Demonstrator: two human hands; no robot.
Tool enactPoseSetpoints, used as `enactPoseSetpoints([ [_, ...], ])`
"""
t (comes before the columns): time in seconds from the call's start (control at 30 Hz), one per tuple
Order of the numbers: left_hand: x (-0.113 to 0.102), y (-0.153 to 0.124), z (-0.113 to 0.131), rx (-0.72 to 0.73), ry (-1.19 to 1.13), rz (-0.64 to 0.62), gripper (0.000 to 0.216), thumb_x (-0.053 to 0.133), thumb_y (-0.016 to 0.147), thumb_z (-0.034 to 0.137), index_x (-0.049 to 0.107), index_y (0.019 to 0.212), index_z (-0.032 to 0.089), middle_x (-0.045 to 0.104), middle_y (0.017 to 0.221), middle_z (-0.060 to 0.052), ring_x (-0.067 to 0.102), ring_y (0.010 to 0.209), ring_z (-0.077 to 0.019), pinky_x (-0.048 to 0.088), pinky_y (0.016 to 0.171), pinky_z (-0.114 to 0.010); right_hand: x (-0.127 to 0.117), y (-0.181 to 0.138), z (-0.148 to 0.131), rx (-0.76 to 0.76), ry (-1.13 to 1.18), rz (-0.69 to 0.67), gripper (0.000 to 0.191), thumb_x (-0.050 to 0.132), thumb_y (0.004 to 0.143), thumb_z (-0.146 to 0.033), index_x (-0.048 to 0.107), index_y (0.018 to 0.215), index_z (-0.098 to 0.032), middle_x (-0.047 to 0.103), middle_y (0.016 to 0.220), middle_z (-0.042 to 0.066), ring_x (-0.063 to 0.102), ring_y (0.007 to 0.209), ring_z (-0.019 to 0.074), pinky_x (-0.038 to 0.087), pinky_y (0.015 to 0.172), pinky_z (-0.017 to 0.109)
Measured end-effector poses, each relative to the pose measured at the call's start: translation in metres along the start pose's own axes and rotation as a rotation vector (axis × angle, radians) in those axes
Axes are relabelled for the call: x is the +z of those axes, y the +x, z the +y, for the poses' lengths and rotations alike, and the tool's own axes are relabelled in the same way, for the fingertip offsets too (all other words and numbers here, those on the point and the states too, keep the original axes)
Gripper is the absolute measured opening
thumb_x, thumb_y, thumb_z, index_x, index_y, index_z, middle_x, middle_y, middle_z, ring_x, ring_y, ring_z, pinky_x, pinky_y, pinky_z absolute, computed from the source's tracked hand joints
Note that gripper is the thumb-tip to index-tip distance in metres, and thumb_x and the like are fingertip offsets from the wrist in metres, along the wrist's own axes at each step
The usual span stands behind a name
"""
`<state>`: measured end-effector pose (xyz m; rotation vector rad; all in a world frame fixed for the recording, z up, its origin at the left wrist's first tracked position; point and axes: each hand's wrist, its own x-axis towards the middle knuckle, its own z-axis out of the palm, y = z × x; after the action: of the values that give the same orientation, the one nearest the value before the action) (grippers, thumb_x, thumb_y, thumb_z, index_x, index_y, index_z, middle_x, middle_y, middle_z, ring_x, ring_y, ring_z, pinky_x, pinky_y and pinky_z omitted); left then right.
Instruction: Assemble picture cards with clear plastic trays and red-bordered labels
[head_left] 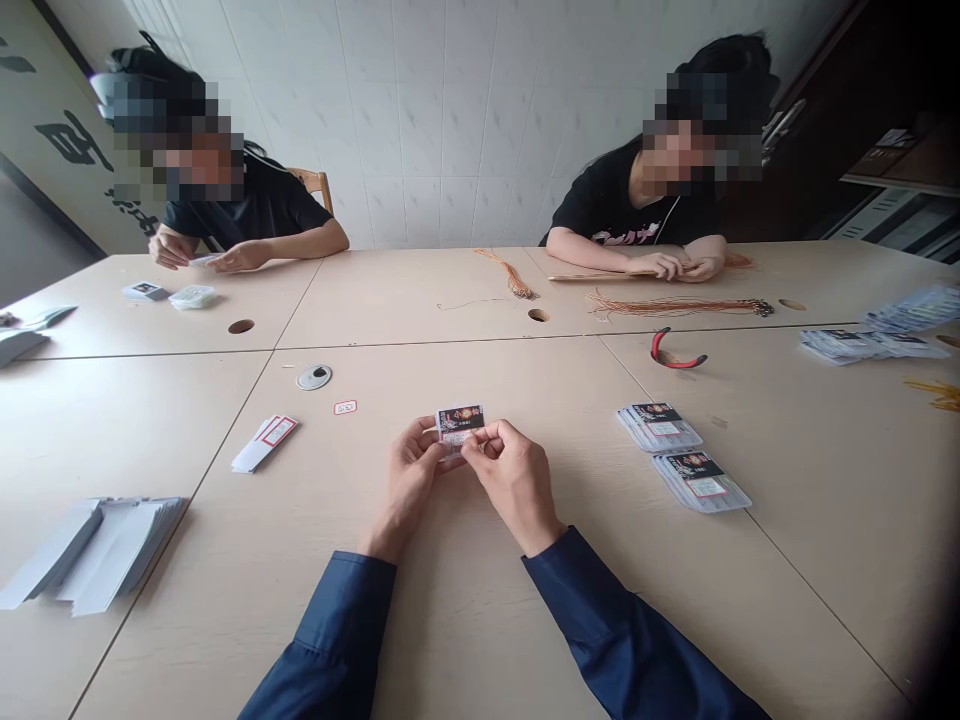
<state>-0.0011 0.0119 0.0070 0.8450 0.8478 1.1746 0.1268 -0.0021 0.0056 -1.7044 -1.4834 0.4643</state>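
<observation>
Left hand (409, 490) and right hand (514, 485), bare and close together at centre, fingers curled inward, both pinching from either side a small rectangular black card with a red-edged white label (459, 428), held just above a pale wood-laminate table (465, 640). Navy blue shirt sleeves (330, 640) running up from the bottom edge. To the right, two tidy stacks of matching black-and-white glossy packets (660, 427), apparently finished work; to the left, a fanned pile of plain white paper sleeves (94, 552), seemingly unused, and a small bundle of white slips with red-bordered labels (264, 443). Farther on, red-handled pliers (677, 348) with curved grips, and long loose coppery cords (679, 305) tipped with dark beads. Across the table, hands of a co-worker in a black T-shirt (667, 265) pressed down on a thin wooden strip (592, 277); at far left, hands of a second co-worker (240, 257) around a small white piece. At far right, more glossy packets (911, 310) in loose, overlapping rows.
</observation>
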Motion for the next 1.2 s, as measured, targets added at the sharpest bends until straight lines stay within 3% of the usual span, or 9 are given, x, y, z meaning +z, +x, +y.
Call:
enactPoseSetpoints([
  [0.3,-0.001,0.000,0.000,0.008,0.004,0.000,0.028,0.069,0.073,0.017,0.062,0.100,0.015,0.072,0.101,-0.011,0.067,0.097,-0.0249,0.054,0.087,-0.040,-0.002,0.001,0.000,-0.013,-0.013,0.023,0.020,0.060,0.080,-0.041,0.061,0.075,-0.021,0.065,0.060,0.000,0.058,0.053,0.0151,0.037,0.051,0.023],
  [0.53,-0.007,0.001,-0.005,0.032,-0.005,0.021,0.028,0.067,0.077,0.022,0.063,0.104,0.016,0.070,0.104,-0.010,0.066,0.101,-0.0254,0.056,0.085,-0.038,-0.003,0.006,0.005,-0.001,0.096,0.073,0.019,0.052,0.086,-0.038,0.060,0.085,-0.020,0.063,0.061,-0.001,0.055,0.054,0.0151,0.040,0.055,0.025],
  [0.73,-0.009,0.002,-0.005,0.025,-0.096,0.053,0.023,0.064,0.081,0.027,0.062,0.101,0.016,0.069,0.107,-0.010,0.068,0.097,-0.0233,0.058,0.079,-0.035,-0.002,0.007,0.006,-0.031,0.177,0.055,0.027,0.053,0.084,-0.037,0.063,0.099,-0.016,0.067,0.081,0.006,0.058,0.069,0.0181,0.046,0.066,0.028],
  [0.9,-0.010,0.003,-0.007,0.026,-0.121,0.054,0.023,0.065,0.082,0.031,0.062,0.099,0.016,0.070,0.104,-0.009,0.069,0.093,-0.0219,0.058,0.078,-0.034,0.001,0.006,0.006,0.016,0.257,-0.040,0.025,0.055,0.082,-0.036,0.063,0.095,-0.017,0.066,0.081,0.005,0.056,0.066,0.0170,0.046,0.065,0.028],
  [1.2,-0.009,0.002,-0.009,0.041,-0.076,0.032,0.025,0.066,0.081,0.033,0.063,0.099,0.017,0.071,0.101,-0.009,0.069,0.091,-0.0224,0.056,0.082,-0.038,0.007,0.007,0.011,-0.002,0.212,-0.025,0.015,0.056,0.076,-0.031,0.059,0.082,-0.018,0.064,0.077,0.004,0.055,0.063,0.0165,0.045,0.062,0.028],
])
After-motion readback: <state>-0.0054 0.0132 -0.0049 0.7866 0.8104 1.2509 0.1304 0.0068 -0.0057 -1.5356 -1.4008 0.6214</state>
